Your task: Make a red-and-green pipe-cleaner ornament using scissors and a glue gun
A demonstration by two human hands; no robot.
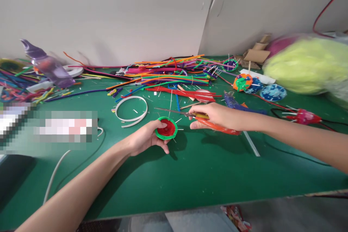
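Both hands are occupied above the green tabletop (190, 181). The left hand (145, 137) holds a round red disc (170, 129) with a raised green rim, its thumb pressed on the red face and the other fingers spread beneath and behind. Several thin white sticks project outward from the rim. The disc is near the middle of the workspace, tilted so that its face is visible.

The right hand (208, 113) grips a pair of scissors (217, 127) with orange handles. The blades point left, lying beyond the disc as seen from the wearer; whether they are parted cannot be told.

A coiled white strip (132, 98) rests to the left of the disc. Behind both hands lies a pile of multicoloured pipe cleaners (168, 70), with a bundle of red pipe cleaners (179, 92) in front of it. A purple bottle (51, 66) leans at the far left, just beside a white ring-shaped roll (77, 70).

At the right rear are an orange-and-green round piece (243, 82), a mottled blue disc (273, 92), pieces of cardboard (257, 55) and a plastic bag with yellow-green contents (301, 67). A white cable (56, 174) runs across the left front.
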